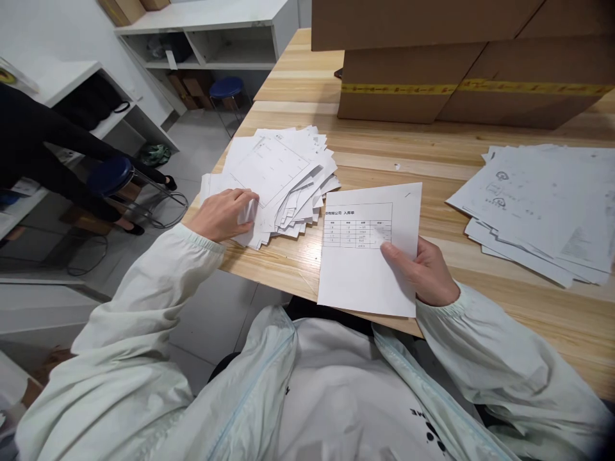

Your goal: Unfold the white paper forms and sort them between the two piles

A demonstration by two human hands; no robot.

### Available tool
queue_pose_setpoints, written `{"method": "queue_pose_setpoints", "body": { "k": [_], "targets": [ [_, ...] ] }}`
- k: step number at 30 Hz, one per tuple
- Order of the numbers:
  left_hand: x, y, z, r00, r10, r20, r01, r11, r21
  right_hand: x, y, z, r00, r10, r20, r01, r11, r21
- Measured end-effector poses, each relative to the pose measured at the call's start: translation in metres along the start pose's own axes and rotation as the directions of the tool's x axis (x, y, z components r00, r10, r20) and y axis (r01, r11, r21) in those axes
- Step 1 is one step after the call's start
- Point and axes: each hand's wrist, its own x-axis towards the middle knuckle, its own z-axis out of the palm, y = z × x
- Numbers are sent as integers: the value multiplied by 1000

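My right hand (430, 269) grips a white paper form (365, 288) by its right side, thumb on top and the other fingers underneath. A printed table with handwritten entries is on it, and a small dark mark, like a staple, shows at its top right corner. My left hand (223, 214) is at the left edge of a messy pile of papers (298, 205). Its thumb and fingers close on the edge of a sheet of paper (273, 166) at the top of the pile; the exact grip is partly hidden.
A second stack of papers (542, 211) lies on the wooden table (398, 144) at the right. Large cardboard boxes (398, 70) with yellow tape stand at the back. Blue stools (110, 176), white shelves (235, 19) and another person's legs (72, 137) are to the left.
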Motion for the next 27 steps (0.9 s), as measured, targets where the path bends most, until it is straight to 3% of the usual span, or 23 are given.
{"method": "queue_pose_setpoints", "body": {
  "k": [8,12,15,19,21,23,25,26,27],
  "targets": [
    [-2,8,-2,999,17,38,-19,998,63,3,5,-1,999,-32,-12,32,999,13],
    [-1,-3,5,1000,15,-27,-16,999,-46,3,7,-2,1000,-10,-6,10,1000,-1],
    [4,-13,17,978,-137,-157,109,979,-172,2,7,-1,1000,-2,-9,1,1000,-13],
    [5,-6,21,881,-343,-327,274,932,-239,3,0,2,972,-141,-186,129,989,-77],
    [-5,13,13,785,-388,-482,269,916,-299,2,-6,4,919,-265,-291,242,964,-113],
    [-21,41,2,656,-367,-659,158,921,-356,-1,-12,6,879,-358,-315,327,933,-151],
    [-38,75,-7,547,-244,-801,-46,947,-319,-3,-13,6,873,-403,-274,352,911,-215],
    [-45,94,-9,527,-164,-834,-162,944,-287,-4,-12,6,890,-400,-221,344,905,-252],
    [-49,114,-9,577,-66,-814,-280,921,-272,-5,-10,5,911,-384,-151,332,900,-284]
  ]
}}
